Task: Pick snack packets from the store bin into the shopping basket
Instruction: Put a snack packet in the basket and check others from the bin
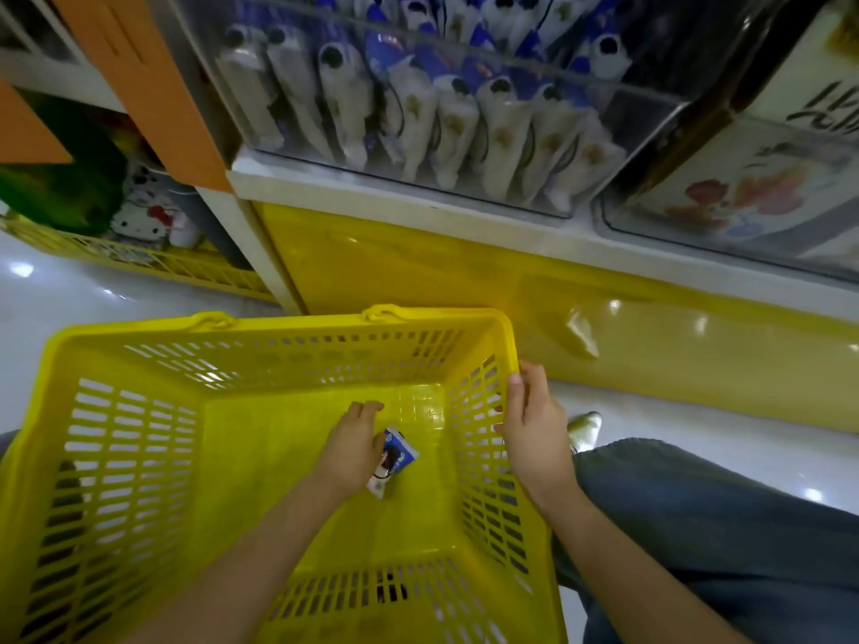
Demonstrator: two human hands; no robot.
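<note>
Yellow plastic shopping basket (288,320) sits near, below the clear store bin (534,197) stacked with packets on the far shelf. One snack packet (395,457) lies on the basket's bottom, right of centre. The left hand (353,450) touches it, fingers extended; whether it grips I cannot tell. The right hand (534,434) clasps the basket's right rim.

My shopping basket (279,321) is bright yellow, its walls a lattice of slots. The snack packet (398,454) in it is blue and white with a dark round print. In the far, clear store bin (465,188) the stacked packets (499,132) are white and blue with black dots. My trouser leg (720,527) is grey-blue.
</note>
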